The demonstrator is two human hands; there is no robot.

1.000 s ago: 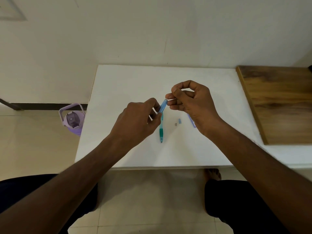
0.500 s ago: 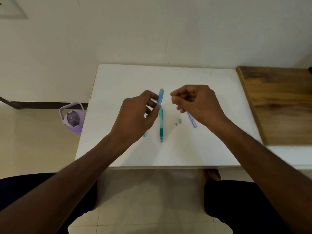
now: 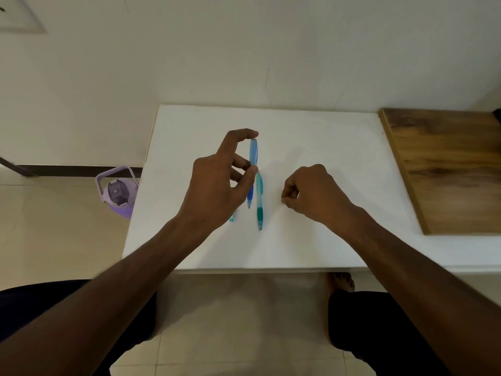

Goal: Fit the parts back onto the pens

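The left hand holds a blue pen upright above the white bench: the forefinger caps its top end and the thumb and other fingers pinch the barrel lower down, with its darker tip pointing down toward six o'clock. Just beside it, at about four o'clock, a teal pen lies flat on the bench, and a small teal piece peeks out at the hand's six o'clock edge. The right hand, off at three o'clock from the pens, has its fingers curled low over the bench; whether they pinch some small part I cannot tell. To my eye the blue pen is best kept steady and plumb, gripped near the middle so the ends stay free, while the right hand works slowly with any tiny piece. A wooden board sits at the far right, and a purple bottle stands on the floor at nine o'clock.
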